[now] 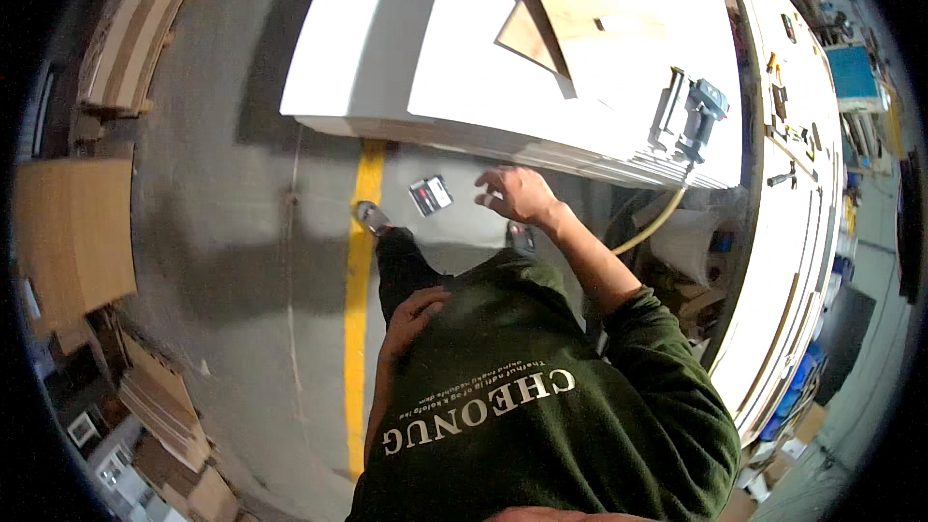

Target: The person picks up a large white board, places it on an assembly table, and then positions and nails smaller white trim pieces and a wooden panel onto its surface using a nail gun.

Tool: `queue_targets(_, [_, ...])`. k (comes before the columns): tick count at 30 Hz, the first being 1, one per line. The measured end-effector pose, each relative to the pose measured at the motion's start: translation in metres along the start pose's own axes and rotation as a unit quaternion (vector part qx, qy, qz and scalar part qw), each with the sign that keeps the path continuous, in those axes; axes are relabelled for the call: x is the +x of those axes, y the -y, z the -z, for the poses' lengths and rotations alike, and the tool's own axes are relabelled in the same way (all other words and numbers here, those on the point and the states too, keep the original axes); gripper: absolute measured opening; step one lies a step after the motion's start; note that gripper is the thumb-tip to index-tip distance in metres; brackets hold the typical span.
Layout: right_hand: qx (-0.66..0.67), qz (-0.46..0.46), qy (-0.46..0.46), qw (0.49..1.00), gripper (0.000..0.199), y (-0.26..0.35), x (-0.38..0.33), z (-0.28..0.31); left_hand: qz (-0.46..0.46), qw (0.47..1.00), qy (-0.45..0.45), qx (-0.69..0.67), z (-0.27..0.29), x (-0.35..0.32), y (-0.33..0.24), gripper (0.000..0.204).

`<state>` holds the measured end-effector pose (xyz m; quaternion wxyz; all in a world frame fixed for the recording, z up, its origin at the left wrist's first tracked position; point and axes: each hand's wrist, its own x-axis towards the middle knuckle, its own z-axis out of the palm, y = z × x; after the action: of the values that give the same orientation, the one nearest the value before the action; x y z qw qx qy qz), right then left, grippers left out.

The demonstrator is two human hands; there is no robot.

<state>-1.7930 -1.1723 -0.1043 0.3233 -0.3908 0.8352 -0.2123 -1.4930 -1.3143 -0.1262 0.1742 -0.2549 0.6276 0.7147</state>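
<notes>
Taking clock directions from the middle of my view, a brown board (77,242) is at nine o'clock. My left hand (416,314) lies at seven o'clock against my green sweatshirt (590,406), fingers loosely bent, perhaps for support; its palm is hidden, so I cannot tell whether it grips anything. A small black-and-white package (430,195) lies on the floor (222,232) at eleven. Just beside it in view, at two, my right hand (517,197) hangs with fingers parted and half curled, seemingly relaxed because nothing fills them. Thin wood pieces (604,24) overlap at one o'clock on the white panels (464,68) (a handy flat rest, I judge). At two, a nailing tool (698,111) sits near the edge, probably so its yellow hose (657,224) drops freely.
</notes>
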Motion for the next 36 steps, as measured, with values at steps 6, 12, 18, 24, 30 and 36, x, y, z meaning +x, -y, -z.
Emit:
queue_targets(6, [0.054,-0.101,-0.017,0.993,0.03,0.03,0.051,-0.088,-0.095,0.968,0.073,0.221,0.166,0.03,-0.065,0.018])
queue_targets(12, [0.12,-0.209,0.031,0.97,0.039,0.102,0.121,-0.084,-0.005,0.959,0.065,0.275,0.275,0.085,-0.067,0.029])
queue_targets(18, [0.173,-0.315,-0.025,0.933,0.038,0.046,0.19,-0.158,-0.017,0.984,-0.074,0.162,0.37,0.17,-0.017,0.031])
queue_targets(24, [0.229,-0.361,-0.051,0.903,0.033,0.037,0.266,-0.188,0.049,0.979,-0.055,0.19,0.481,0.173,-0.039,0.028])
queue_targets(30, [0.256,-0.312,-0.165,0.9,0.038,0.071,0.272,-0.109,0.025,0.986,-0.109,0.121,0.502,0.271,-0.093,0.023])
queue_targets(36, [0.339,-0.446,-0.292,0.775,0.047,0.149,0.212,-0.091,0.06,0.952,-0.128,0.273,0.485,0.379,-0.097,0.057])
